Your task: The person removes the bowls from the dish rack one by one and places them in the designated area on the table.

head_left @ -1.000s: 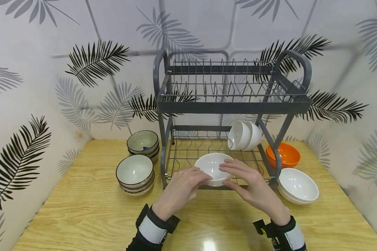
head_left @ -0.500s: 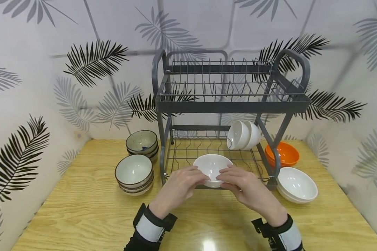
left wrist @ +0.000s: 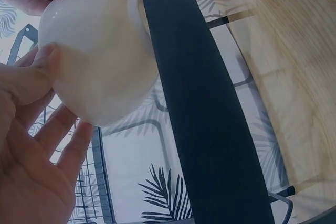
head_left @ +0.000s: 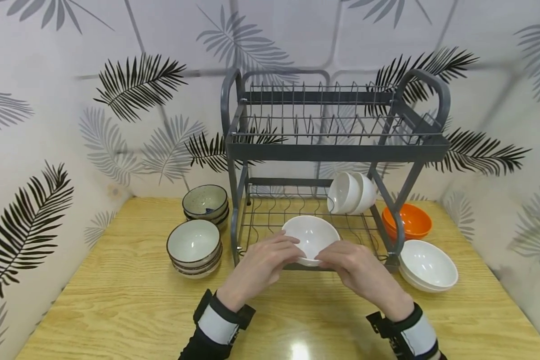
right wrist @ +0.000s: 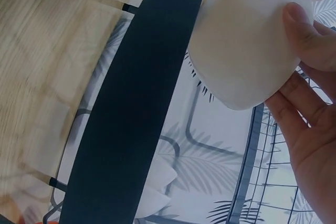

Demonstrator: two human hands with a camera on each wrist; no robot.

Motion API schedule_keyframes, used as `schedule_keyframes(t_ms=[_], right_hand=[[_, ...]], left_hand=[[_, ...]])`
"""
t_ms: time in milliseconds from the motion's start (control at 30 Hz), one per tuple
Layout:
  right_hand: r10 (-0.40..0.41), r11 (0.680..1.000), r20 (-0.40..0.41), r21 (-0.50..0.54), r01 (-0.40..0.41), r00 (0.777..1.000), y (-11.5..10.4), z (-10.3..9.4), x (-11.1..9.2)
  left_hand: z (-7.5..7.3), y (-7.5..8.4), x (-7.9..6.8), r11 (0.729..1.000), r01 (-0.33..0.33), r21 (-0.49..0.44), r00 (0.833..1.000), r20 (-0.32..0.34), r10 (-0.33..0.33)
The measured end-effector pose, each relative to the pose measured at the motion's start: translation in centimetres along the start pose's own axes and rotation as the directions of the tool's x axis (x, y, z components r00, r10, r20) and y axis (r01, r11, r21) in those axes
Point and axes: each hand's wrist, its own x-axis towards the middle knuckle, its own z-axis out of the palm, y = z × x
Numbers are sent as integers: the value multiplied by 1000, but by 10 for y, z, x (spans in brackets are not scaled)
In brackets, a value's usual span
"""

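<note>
A small white bowl (head_left: 311, 234) is tilted at the front of the dish rack's lower tier, its inside facing up toward the head camera. My left hand (head_left: 266, 257) pinches its left rim, thumb on the outside and fingers over the edge. On the right, my right hand (head_left: 360, 267) pinches the near rim in the same way. Both wrist views show the white bowl (left wrist: 100, 56) from below, beside the rack's dark front bar (left wrist: 194, 98). Two more white bowls (head_left: 343, 194) stand on edge at the lower tier's right end.
The grey two-tier dish rack (head_left: 337, 152) stands against the patterned wall. Left of it are stacks of speckled green bowls (head_left: 202, 200) and dark-rimmed bowls (head_left: 192, 242). At its right sit orange bowls (head_left: 411, 221) and larger white bowls (head_left: 427, 265) on the wooden table (head_left: 130, 300).
The right fingers have drawn in from the bowl's right side to its near rim. The bowl stays at the front of the lower tier, with both hands on it.
</note>
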Motion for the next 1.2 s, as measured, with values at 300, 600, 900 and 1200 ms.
schedule_keyframes(t_ms=[300,600,900,1200], right_hand=[[-2,1000,3,-3,2,1000,9,-10,-8],[-15,1000,-59,-16,14,998,16,-28,-20],[-38,999,-101,-42,34,994,23,-47,-32],[-61,997,-159,-57,52,985,34,-62,-42]], left_hand=[[4,2,2,1000,7,-22,1000,-18,-8],[2,4,1,994,83,-68,997,10,-82],[5,2,1,993,99,-68,995,32,-97],[5,2,0,992,106,-67,994,39,-104]])
